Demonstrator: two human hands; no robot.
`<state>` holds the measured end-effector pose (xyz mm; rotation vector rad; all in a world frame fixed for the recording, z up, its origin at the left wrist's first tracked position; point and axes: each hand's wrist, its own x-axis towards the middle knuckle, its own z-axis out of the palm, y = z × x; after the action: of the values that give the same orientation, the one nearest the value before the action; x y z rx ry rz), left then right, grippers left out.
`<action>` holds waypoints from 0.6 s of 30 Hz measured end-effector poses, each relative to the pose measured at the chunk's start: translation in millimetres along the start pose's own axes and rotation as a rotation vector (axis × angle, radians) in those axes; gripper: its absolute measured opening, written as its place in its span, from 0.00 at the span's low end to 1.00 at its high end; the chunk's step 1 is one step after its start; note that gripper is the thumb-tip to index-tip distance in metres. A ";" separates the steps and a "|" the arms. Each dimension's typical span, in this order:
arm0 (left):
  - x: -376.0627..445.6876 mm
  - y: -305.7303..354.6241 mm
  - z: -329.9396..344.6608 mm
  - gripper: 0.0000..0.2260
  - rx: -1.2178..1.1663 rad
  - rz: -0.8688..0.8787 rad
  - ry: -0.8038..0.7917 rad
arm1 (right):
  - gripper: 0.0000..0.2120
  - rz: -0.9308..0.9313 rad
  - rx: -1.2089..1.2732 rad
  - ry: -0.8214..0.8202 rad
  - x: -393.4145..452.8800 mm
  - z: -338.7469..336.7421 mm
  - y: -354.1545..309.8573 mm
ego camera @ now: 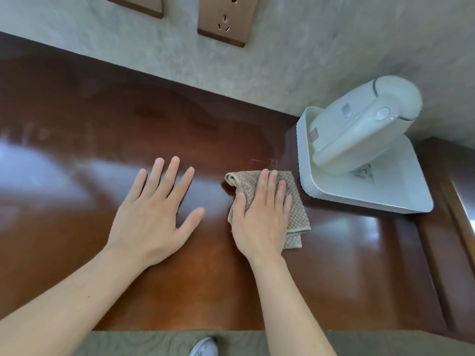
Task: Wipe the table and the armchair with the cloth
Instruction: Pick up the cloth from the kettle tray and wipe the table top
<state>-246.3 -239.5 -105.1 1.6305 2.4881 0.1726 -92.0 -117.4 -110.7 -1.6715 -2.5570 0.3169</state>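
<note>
**Both hands flat on the surface, cloth under the right**

We observe a glossy reddish-brown wooden surface (pixel 77 155) seen from above, its far edge meeting a pale mottled wall (pixel 295 47). Window light reflects off the wood in bright patches at left and lower right.

The right hand (pixel 259 214) lies palm down on a folded beige cloth (pixel 295 199) with a dotted weave. The fingers are straight and close together and press the cloth flat; they do not curl round it. The cloth rests on the wood, its folded edge showing past the fingertips and its hem showing to the right of the wrist.

The left hand (pixel 151 214) lies palm down directly on the bare wood, fingers straight and spread wide, thumb out to the side. It holds nothing. The two hands sit side by side, near but apart.

Just beside the cloth, to its right, stands a white rectangular tray (pixel 385 196). A white hair dryer (pixel 359 124) rests in it, leaning with its rounded head towards the wall. Cloth and tray do not touch.

On the wall we note two copper-coloured plates: a power socket (pixel 225 19) and, further left, a second plate (pixel 136 6) cut off by the frame edge.

At the bottom edge, a strip of grey-green floor (pixel 128 343) and the toe of a white shoe (pixel 204 346) are visible.
</note>
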 end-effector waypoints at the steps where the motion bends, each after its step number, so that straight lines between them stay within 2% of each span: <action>1: 1.9 1.6 2.2 0.36 0.030 -0.006 -0.006 | 0.33 -0.014 -0.017 -0.002 13.1 -1.2 0.9; 11: 6.1 2.4 3.0 0.36 0.036 -0.009 -0.043 | 0.35 -0.114 -0.062 -0.019 141.6 -4.4 -13.6; 18: 5.8 3.6 0.9 0.36 0.054 -0.025 -0.042 | 0.34 -0.157 -0.062 -0.054 142.1 -4.5 -15.1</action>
<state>-245.1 -232.7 -105.7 1.6056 2.5011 0.0679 -162.5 7.0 -110.8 -1.4880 -2.7441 0.2789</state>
